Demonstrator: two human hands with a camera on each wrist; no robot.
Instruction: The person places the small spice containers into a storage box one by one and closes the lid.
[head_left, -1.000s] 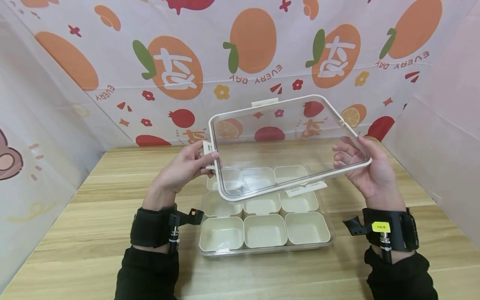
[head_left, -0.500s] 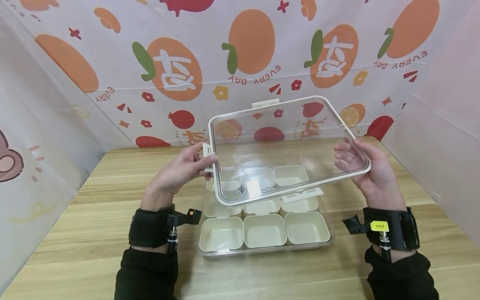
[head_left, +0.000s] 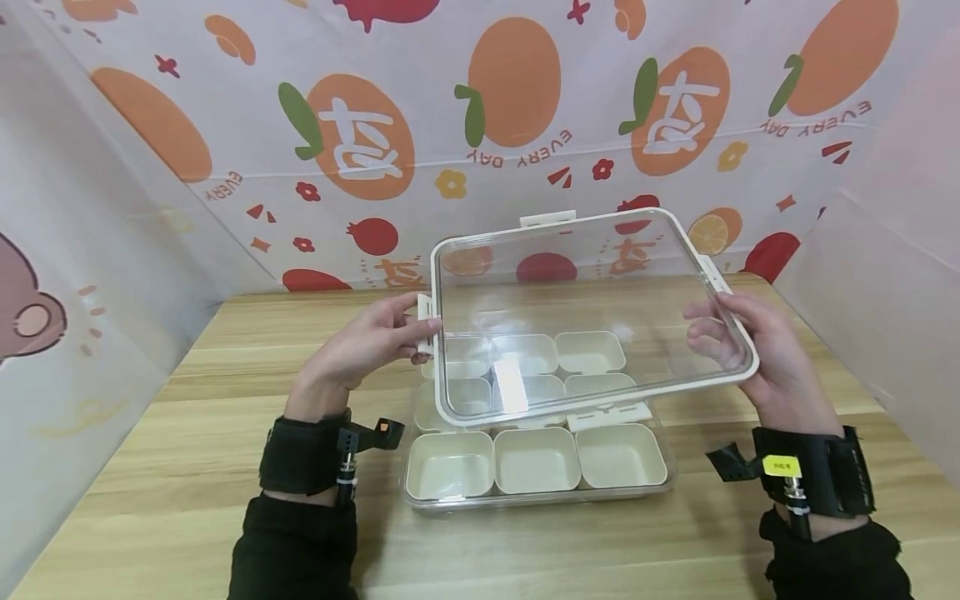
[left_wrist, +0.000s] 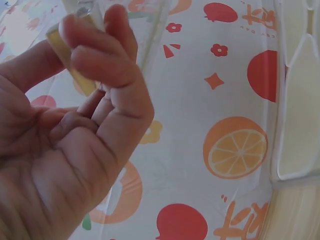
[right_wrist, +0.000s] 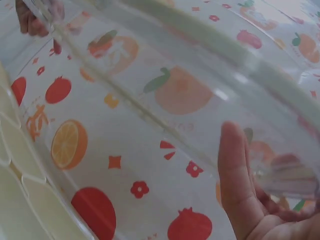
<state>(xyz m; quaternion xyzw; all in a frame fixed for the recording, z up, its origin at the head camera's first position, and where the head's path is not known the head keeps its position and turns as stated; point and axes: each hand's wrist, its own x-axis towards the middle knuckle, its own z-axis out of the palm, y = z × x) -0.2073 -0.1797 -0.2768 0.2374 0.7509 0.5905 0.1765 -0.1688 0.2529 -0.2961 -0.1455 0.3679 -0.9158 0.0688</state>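
A clear lid point(head_left: 592, 312) with a white rim is held tilted above a clear box point(head_left: 540, 501) on the table. Inside the box sit several cream cups point(head_left: 537, 460) in rows; the lid overlaps the back ones. At the lid's left edge, my left hand point(head_left: 360, 346) pinches a white latch point(head_left: 425, 325) between thumb and fingers. My right hand point(head_left: 787, 371) holds the right edge near its front corner, with fingertips showing through the panel. Another latch point(head_left: 712, 273) sticks out just beyond that hand. In the right wrist view, the thumb or a finger point(right_wrist: 235, 170) lies along the lid.
A wooden table point(head_left: 187, 475) bears the box. Behind it hangs a fruit-printed cloth point(head_left: 517, 83), with pale cloths at the left and right sides. Black straps with small camera mounts wrap both wrists.
The lid has come down a little and shifted slightly right. My right hand has moved right and down along with its edge, and the right latch now shows. My left hand keeps its pinch.
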